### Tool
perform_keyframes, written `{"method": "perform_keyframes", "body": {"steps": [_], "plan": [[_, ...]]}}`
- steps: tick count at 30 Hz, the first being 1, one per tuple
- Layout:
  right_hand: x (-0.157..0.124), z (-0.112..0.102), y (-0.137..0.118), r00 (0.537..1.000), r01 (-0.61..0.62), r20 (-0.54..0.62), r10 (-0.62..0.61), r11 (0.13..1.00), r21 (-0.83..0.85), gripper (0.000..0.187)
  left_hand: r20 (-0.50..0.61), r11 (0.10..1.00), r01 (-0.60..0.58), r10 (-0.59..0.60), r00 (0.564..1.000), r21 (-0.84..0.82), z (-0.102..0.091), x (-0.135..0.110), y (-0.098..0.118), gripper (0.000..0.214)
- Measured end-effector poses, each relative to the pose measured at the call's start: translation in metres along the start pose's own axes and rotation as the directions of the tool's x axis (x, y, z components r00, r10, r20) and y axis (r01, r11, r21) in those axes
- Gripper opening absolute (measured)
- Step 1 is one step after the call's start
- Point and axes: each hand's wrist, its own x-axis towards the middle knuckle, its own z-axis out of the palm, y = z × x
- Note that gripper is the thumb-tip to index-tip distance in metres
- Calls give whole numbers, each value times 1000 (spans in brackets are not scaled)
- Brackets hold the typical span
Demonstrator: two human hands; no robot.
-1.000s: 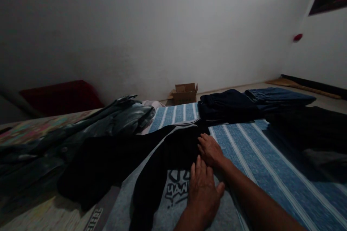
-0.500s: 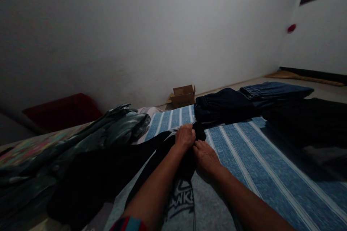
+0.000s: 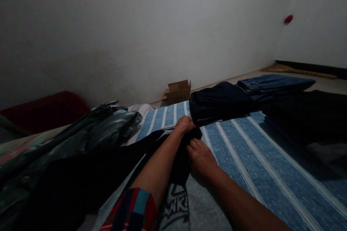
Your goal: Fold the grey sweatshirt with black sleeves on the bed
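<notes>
A black and grey shirt [image 3: 177, 202] with white printed lettering lies in front of me on a blue striped sheet [image 3: 252, 151]. My left hand [image 3: 184, 124] reaches forward and is closed on the far black edge of the shirt near its collar. My right hand [image 3: 200, 156] lies just nearer, its fingers curled on the same black cloth.
A heap of dark clothes [image 3: 70, 140] covers the left side. Folded dark trousers [image 3: 219, 101] and folded jeans [image 3: 273, 85] lie at the sheet's far end, with more black cloth [image 3: 311, 115] on the right. A small cardboard box [image 3: 177, 92] stands by the white wall.
My left hand went from lying flat on the grey print to reaching forward and closing on the shirt's far edge. My right hand stayed on the black cloth, fingers curling.
</notes>
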Motion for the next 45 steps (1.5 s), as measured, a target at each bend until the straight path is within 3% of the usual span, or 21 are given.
{"method": "perform_keyframes", "body": {"steps": [12,15,27,45], "plan": [[-2,3,0,999,-4,-36,3,1000,-15,24,-22,937,-99,98,995,-334,4,4,-5,24],[-2,3,0,999,-3,-37,3,1000,-11,22,-4,929,-93,98,995,-359,5,4,-6,30],[-1,-1,0,1000,1,-29,-2,999,-41,22,-67,882,-80,55,996,-465,14,5,-6,12],[-1,-1,1,1000,-1,-10,1,999,-48,23,-86,861,-135,107,991,-491,11,9,-9,7]]}}
